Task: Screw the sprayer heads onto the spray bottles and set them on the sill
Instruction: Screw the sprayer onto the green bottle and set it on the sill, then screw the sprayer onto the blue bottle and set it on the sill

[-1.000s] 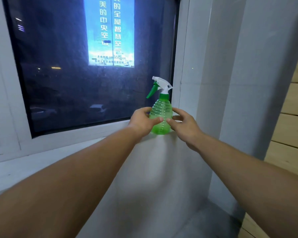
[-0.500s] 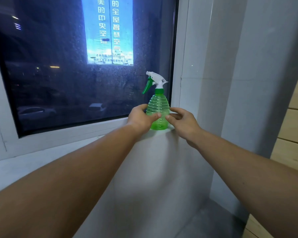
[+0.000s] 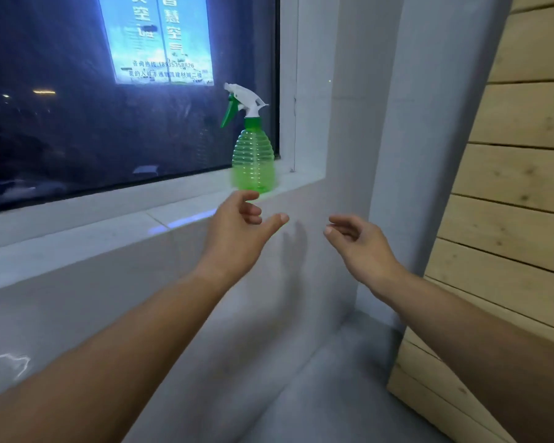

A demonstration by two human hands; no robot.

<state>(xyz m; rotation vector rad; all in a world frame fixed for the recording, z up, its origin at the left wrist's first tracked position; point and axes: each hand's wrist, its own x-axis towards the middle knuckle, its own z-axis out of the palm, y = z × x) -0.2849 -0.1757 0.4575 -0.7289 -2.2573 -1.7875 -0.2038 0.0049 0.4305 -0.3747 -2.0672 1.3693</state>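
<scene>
A green ribbed spray bottle (image 3: 253, 164) stands upright at the right end of the white sill (image 3: 77, 231), close to the window frame's corner. A white sprayer head (image 3: 244, 102) with a green trigger sits on its neck, nozzle pointing left. My left hand (image 3: 239, 233) hovers just below and in front of the bottle, fingers loosely curled and apart, holding nothing. My right hand (image 3: 357, 243) is lower and to the right of the bottle, also empty with fingers apart. Neither hand touches the bottle.
A dark window (image 3: 109, 107) with a lit blue sign outside runs behind the sill. A grey wall column (image 3: 413, 139) rises right of the bottle, and a pale wooden slatted panel (image 3: 509, 203) leans at the far right. Grey floor lies below.
Both hands have let go of the bottle and drawn back and down from it. The bottle stays standing on the sill. The view has shifted closer and rightward.
</scene>
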